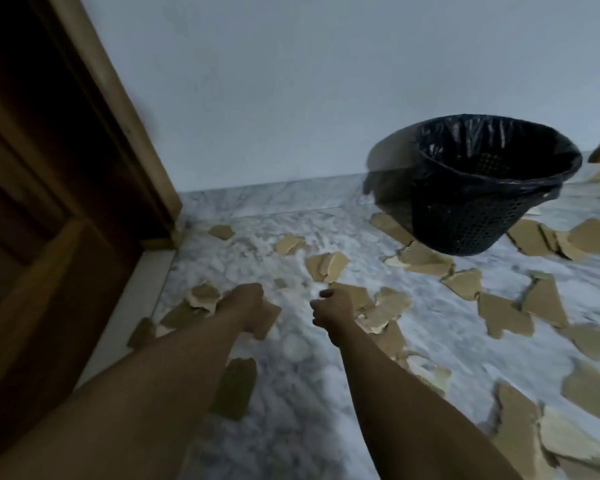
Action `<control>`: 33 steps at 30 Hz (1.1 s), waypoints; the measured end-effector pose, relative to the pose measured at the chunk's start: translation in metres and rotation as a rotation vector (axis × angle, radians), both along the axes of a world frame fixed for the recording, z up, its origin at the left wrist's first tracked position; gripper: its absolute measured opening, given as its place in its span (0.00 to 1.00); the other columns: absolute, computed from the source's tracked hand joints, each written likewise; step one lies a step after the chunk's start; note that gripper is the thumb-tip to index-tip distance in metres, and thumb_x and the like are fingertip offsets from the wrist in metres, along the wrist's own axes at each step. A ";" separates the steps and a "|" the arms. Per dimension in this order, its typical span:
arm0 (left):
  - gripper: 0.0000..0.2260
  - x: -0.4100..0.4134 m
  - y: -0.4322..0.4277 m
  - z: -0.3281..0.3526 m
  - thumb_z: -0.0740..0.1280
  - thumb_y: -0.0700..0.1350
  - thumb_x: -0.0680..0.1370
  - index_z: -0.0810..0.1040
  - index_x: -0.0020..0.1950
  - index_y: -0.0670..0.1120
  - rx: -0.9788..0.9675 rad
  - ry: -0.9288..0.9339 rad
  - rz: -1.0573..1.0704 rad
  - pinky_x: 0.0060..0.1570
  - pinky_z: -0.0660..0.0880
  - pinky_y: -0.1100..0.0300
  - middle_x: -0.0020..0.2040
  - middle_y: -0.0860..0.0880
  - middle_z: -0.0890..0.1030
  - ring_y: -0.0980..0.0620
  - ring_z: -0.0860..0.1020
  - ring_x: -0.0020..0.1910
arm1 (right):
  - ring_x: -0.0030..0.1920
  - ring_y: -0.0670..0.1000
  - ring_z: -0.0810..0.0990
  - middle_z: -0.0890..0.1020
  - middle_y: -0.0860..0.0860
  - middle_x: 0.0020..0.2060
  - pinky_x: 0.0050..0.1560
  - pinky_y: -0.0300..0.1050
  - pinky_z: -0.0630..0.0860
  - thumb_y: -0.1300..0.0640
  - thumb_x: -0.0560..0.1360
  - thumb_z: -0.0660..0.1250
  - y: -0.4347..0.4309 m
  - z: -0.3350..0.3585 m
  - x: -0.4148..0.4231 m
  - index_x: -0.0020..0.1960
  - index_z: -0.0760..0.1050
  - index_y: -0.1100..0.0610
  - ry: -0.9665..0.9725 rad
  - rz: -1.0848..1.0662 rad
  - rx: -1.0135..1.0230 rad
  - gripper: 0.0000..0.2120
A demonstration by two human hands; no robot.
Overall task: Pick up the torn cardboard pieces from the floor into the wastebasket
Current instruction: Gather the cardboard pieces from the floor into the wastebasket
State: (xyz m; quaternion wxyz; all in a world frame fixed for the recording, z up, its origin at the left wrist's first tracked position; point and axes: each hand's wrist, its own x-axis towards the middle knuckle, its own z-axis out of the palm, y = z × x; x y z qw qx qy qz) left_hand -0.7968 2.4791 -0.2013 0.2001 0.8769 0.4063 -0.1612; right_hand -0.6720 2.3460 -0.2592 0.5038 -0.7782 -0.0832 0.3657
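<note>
Cardboard scraps [329,266] scattered over a marble floor [291,393], both bare arms reaching down among them.

Scraps are tan, flat and ragged-edged, some overlapping in small heaps; they lie from the door [32,202] side across to the right edge, and several sit right against the foot of the basket [471,188]. Floor is pale grey-white veined stone with a glossy look. Basket is black perforated plastic, tapered to a narrow base, lined with a shiny black bag, and stands near the plain pale wall [291,81]. Door and frame are dark brown wood. Left hand [248,306] reaches forward, knuckles up, over a scrap [269,318]; whether its fingers grip it I cannot tell. Right hand [333,306] hangs just beside it, fingers curled loosely inward, holding nothing visible. Motion blur softens everything.
</note>
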 end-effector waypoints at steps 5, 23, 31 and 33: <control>0.18 -0.091 0.029 -0.028 0.64 0.51 0.79 0.74 0.67 0.46 0.130 -0.057 0.320 0.59 0.74 0.53 0.66 0.45 0.75 0.42 0.74 0.63 | 0.66 0.57 0.75 0.74 0.58 0.67 0.61 0.48 0.73 0.47 0.74 0.74 0.032 -0.015 -0.089 0.72 0.69 0.58 -0.244 0.657 -0.173 0.31; 0.24 -0.088 0.092 -0.089 0.60 0.62 0.78 0.70 0.70 0.50 0.226 -0.088 0.289 0.68 0.61 0.40 0.71 0.46 0.66 0.41 0.61 0.70 | 0.60 0.58 0.71 0.72 0.53 0.54 0.63 0.60 0.68 0.43 0.76 0.66 0.060 -0.047 -0.122 0.54 0.73 0.50 -0.563 0.839 -0.519 0.13; 0.22 -0.056 0.068 -0.106 0.62 0.62 0.77 0.69 0.68 0.56 0.119 -0.105 0.095 0.68 0.57 0.39 0.74 0.48 0.61 0.41 0.57 0.72 | 0.35 0.55 0.82 0.84 0.63 0.39 0.38 0.52 0.76 0.46 0.78 0.68 0.029 -0.007 -0.059 0.46 0.82 0.64 -0.185 0.094 -0.140 0.20; 0.18 -0.058 0.064 -0.105 0.64 0.60 0.77 0.72 0.63 0.55 0.096 -0.147 0.085 0.67 0.58 0.40 0.71 0.48 0.64 0.41 0.61 0.69 | 0.40 0.57 0.84 0.85 0.63 0.44 0.39 0.53 0.79 0.47 0.78 0.68 0.032 -0.006 -0.051 0.51 0.83 0.62 -0.162 0.063 -0.109 0.18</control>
